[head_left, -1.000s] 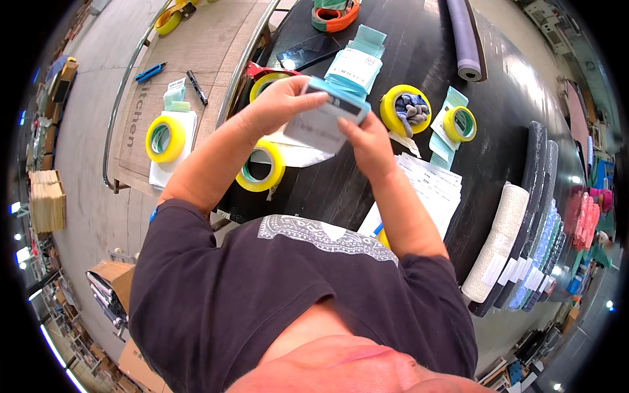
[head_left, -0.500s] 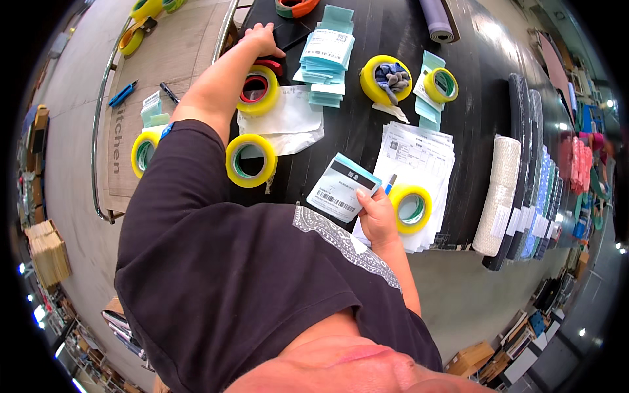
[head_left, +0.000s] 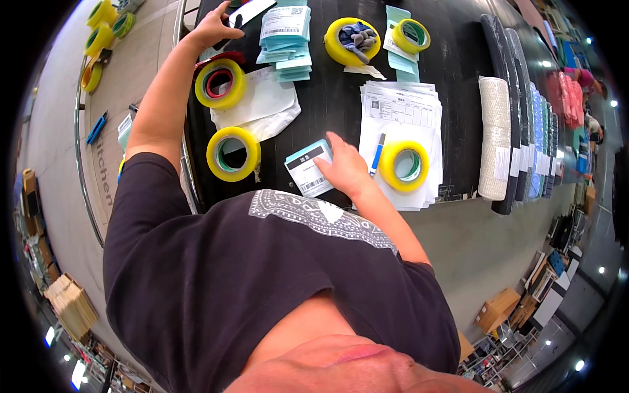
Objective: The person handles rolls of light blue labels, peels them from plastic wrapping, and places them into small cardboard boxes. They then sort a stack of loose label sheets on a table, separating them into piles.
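Note:
My left hand (head_left: pixel 218 29) reaches to the far left of the black table (head_left: pixel 288 124). Its fingers curl at a dark, slim object (head_left: pixel 237 21), too small to name, beside a flat white piece (head_left: pixel 254 9). My right hand (head_left: pixel 344 167) is open near the front edge. Its thumb and fingers are at the right side of a small stack of barcode labels (head_left: pixel 308 175), which lies on the table. Right of that hand, a blue-and-white pen (head_left: pixel 377 155) and a yellow tape roll (head_left: pixel 404 166) rest on printed sheets (head_left: pixel 400 105).
Yellow tape rolls (head_left: pixel 233 154) (head_left: pixel 220 84) stand left, one on white paper (head_left: pixel 272 98). Folded light-blue labels (head_left: pixel 285 39) are piled farther back. A tape roll (head_left: pixel 333 42) holds grey-blue gloves (head_left: pixel 359 40). Wrapped rolls (head_left: pixel 495 137) line the right side. A metal-railed cart (head_left: pixel 82 164) adjoins on the left.
My right hand has loosened its hold on the label stack, which now lies on the table. My left hand stays at the far left, now at a dark object. The view has shifted.

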Motion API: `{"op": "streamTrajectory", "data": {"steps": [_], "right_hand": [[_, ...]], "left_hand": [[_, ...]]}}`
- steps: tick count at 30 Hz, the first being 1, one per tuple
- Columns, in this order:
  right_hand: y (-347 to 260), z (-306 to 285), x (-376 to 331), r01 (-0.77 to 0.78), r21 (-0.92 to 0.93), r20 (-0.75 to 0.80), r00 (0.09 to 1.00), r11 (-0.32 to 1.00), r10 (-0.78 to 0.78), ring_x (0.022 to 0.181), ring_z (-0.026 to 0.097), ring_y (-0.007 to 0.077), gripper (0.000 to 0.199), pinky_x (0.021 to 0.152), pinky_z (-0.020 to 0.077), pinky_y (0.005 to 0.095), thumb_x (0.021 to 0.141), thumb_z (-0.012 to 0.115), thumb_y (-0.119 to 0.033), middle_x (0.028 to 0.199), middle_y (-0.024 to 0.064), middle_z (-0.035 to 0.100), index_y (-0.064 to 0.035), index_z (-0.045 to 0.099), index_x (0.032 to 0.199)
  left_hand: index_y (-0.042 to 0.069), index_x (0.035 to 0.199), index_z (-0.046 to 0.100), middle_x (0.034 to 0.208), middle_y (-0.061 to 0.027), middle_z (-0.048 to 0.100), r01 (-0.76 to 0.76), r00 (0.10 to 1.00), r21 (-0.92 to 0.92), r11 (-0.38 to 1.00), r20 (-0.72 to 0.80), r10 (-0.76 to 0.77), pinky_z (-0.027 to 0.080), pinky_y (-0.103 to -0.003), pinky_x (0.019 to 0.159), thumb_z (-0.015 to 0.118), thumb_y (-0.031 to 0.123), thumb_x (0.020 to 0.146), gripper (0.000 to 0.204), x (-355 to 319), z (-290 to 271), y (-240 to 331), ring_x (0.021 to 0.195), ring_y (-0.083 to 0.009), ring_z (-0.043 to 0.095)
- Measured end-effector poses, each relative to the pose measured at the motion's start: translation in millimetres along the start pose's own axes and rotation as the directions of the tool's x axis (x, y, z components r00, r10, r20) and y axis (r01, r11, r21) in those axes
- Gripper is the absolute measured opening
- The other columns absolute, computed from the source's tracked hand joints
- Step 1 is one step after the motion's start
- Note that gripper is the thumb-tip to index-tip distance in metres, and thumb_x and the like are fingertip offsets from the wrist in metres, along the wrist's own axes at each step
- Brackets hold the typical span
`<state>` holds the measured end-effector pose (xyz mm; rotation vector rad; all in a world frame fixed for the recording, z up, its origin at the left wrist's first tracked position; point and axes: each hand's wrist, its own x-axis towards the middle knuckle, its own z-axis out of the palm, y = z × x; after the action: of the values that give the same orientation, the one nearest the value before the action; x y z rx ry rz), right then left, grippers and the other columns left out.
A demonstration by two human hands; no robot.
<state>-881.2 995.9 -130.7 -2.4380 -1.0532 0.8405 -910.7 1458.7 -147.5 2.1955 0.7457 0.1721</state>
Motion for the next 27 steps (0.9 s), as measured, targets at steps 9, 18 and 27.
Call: {"op": "streamTrajectory", "data": {"steps": [9,18,27], "right_hand": [[-31.5,-76.6,97.5,0.607,-0.168,-0.474,0.641,0.776,-0.604,0.106,0.059,0.0326,0.03,0.091,0.0488,0.041,0.077,0.071,-0.011,0.112,0.0132,0.064,-0.0074,0.067,0.106],[-102.3,-85.5,269.0,0.495,-0.719,0.185,0.813,0.488,-0.553,0.138,0.036,0.0253,0.08,0.114,0.0293,0.0385,0.076,0.07,-0.02,0.15,0.0059,0.038,-0.0212,0.036,0.148],[-82.9,-68.1,305.9,0.465,-0.651,0.195,0.866,0.6,-0.46,0.131,0.045,0.0309,0.072,0.105,0.0417,0.0391,0.082,0.059,-0.013,0.146,0.012,0.042,-0.018,0.033,0.149]], "left_hand": [[0.008,0.149,0.031,0.124,-0.0212,0.052,-0.203,0.973,0.177,0.963,-0.071,0.218,0.04,-0.035,0.103,0.081,0.026,0.06,0.103,17.4,27.3,42.1,0.118,-0.0324,0.051],[0.017,0.148,0.03,0.134,-0.0162,0.046,0.335,0.942,0.548,0.767,-0.187,-0.278,0.042,-0.048,0.102,0.082,0.034,0.064,0.101,-5.2,17.3,32.2,0.127,-0.0359,0.044],[0.015,0.144,0.039,0.138,-0.0116,0.047,0.211,0.977,0.642,0.737,-0.153,-0.147,0.041,-0.047,0.102,0.082,0.029,0.069,0.088,-12.3,29.7,0.0,0.128,-0.0362,0.043]]}}
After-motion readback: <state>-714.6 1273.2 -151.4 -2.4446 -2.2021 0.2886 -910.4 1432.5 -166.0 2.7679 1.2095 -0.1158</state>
